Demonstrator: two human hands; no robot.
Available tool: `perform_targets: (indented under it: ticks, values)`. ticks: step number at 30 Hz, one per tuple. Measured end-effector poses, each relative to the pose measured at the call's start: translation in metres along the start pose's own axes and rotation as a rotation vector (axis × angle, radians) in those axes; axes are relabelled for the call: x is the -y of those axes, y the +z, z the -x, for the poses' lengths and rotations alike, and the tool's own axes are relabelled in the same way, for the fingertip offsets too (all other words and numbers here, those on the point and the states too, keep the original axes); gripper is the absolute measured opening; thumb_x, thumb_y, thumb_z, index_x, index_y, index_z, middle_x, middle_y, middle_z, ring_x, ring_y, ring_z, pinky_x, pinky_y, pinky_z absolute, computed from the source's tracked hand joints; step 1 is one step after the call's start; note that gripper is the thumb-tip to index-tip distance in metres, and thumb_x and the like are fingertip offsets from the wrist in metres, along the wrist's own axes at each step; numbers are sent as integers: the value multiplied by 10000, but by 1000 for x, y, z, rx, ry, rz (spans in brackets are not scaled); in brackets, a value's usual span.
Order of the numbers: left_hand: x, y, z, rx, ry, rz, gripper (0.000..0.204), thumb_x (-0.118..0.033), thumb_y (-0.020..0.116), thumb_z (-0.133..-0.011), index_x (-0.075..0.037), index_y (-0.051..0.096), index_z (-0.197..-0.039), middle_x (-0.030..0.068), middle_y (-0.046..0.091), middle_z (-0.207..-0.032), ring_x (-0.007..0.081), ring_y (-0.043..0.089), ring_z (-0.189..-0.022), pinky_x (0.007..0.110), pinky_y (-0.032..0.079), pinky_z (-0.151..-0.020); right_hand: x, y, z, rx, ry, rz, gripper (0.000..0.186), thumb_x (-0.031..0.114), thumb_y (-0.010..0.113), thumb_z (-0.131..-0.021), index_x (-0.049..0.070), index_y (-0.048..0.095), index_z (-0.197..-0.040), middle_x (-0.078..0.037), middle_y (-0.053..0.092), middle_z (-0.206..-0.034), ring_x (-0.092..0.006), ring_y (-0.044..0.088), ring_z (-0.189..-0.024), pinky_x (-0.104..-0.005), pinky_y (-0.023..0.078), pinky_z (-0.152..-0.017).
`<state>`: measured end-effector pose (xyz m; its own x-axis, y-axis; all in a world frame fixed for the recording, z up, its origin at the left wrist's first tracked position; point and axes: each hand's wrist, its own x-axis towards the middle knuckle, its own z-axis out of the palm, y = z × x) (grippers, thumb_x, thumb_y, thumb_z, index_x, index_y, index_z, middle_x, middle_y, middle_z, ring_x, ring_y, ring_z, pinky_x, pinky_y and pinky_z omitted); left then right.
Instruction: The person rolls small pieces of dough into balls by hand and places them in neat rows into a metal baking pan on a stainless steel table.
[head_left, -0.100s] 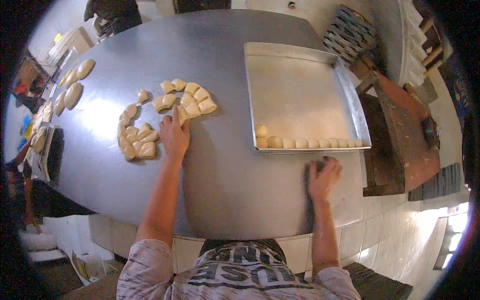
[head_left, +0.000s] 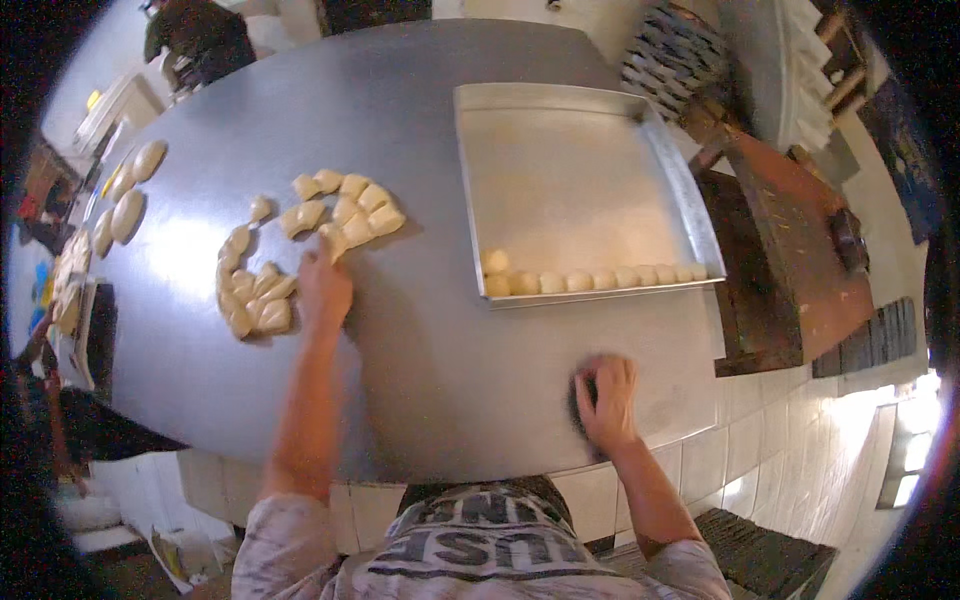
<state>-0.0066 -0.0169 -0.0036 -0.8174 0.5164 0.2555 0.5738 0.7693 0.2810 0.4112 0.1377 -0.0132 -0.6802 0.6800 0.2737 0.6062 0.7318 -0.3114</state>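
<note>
Pale dough [head_left: 355,230] at the left hand's [head_left: 326,292] fingertips!
Grasped or not, can't tell; right hand [head_left: 610,400] curled near the worktop's [head_left: 460,390] front edge, its grip hidden too.

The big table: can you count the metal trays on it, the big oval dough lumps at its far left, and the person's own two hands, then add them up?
Metal tray: 1
Big oval dough lumps: 4
Hands, left hand and right hand: 2
Total: 7
</note>
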Motion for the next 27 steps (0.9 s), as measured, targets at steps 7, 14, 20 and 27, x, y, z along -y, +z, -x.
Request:
perform_targets:
  ticks: [7, 14, 20, 27]
  values:
    - [-67, -33, 116, 586, 358, 608, 359, -160, 558, -868, -57, 482, -1203, 150, 567, -1010, 301, 561, -905, 381, 463, -773, -84, -25, -87, -236, 391, 32, 313, 231, 728, -628, 51, 555, -816, -176, 549, -877, -355, 511, -884, -453, 416, -784]
    - [-119, -75, 141, 736, -497, 1297, 156, -198, 545, -887, -105, 492, -1000, 7, 506, -907, 121, 511, -831, 265, 430, -699, -123, -31, -50, -224, 44, -19, 279, 126, 691, -642, 40, 529, -852, -157, 529, -897, -363, 492, -862, -477, 406, -786]
    - [-91, -34, 154, 572, -336, 1314, 281, -92, 603, -825, -102, 470, -1072, 3, 503, -893, 120, 514, -780, 248, 439, -710, -90, -52, -30, -55, -66, -20, 284, 115, 637, -722, 16, 566, -979, -157, 551, -1021, -326, 522, -961, -404, 439, -855]
    - [-91, -64, 151, 499, -367, 1321, 330, -113, 634, -832, -69, 487, -1124, 30, 552, -944, 128, 547, -832, 251, 445, -765, -47, -74, -152, -180, 348, -1120, 237, 129, 570, -834, 33, 592, -1050, 10, 554, -906, -81, 500, -808, -229, 424, -747]
